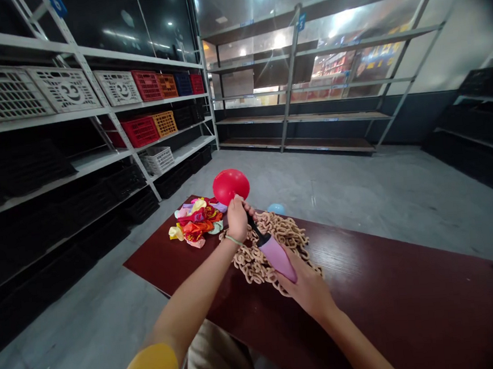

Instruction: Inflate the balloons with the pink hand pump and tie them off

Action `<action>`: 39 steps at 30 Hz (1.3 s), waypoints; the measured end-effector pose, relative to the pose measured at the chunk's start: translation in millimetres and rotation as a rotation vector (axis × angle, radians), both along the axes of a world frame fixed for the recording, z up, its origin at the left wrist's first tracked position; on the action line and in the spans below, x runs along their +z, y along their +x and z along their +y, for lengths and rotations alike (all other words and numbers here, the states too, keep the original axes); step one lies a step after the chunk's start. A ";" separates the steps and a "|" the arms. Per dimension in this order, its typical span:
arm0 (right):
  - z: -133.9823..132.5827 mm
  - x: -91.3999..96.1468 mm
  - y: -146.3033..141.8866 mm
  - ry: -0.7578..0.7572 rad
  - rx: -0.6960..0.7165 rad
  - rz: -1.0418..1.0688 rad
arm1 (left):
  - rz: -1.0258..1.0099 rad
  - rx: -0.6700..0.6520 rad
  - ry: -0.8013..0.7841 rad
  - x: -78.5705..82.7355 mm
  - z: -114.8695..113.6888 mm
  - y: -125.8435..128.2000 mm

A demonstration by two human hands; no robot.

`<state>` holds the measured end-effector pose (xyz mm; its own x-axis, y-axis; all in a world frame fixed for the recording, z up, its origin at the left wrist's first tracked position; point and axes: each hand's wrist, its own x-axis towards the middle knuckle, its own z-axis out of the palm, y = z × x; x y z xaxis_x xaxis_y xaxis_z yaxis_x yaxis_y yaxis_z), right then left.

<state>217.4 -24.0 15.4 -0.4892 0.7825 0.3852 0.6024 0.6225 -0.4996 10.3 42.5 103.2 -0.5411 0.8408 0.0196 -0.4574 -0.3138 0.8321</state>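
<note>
A red balloon (231, 186), partly inflated, sits at the black nozzle end of a pink and black hand pump (276, 255). My left hand (238, 218) is closed around the balloon's neck, where it meets the nozzle; the neck itself is hidden by the fingers. Lower down and to the right, my right hand (306, 285) grips the pump's pink body. The pump slants up to the left above a heap of tan, rope-like loops (286, 231). Just left of my left hand lies a pile of deflated, many-coloured balloons (196, 225).
Everything lies on a dark red-brown table (365, 289). A light blue round object (276, 209) shows beyond its far edge. Metal shelving with plastic crates, such as a red crate (140, 131), stands left. Another shelf rack (291, 78) spans the back wall across a grey floor (336, 186).
</note>
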 end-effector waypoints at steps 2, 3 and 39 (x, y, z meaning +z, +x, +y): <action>-1.1 1.5 -0.9 -0.005 0.020 0.002 | -0.015 0.049 0.005 12.4 8.3 -20.1; -1.1 2.0 -0.4 -0.005 0.017 -0.002 | -0.023 0.069 0.009 17.4 12.5 -26.8; 7.4 10.1 13.2 -0.037 -0.179 0.030 | -0.082 -0.090 0.072 -3.8 7.2 60.2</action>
<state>230.6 -16.6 25.5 -0.3292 0.8700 0.3671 0.6864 0.4875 -0.5396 70.5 49.7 99.4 -0.4656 0.8840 0.0410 -0.5518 -0.3262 0.7675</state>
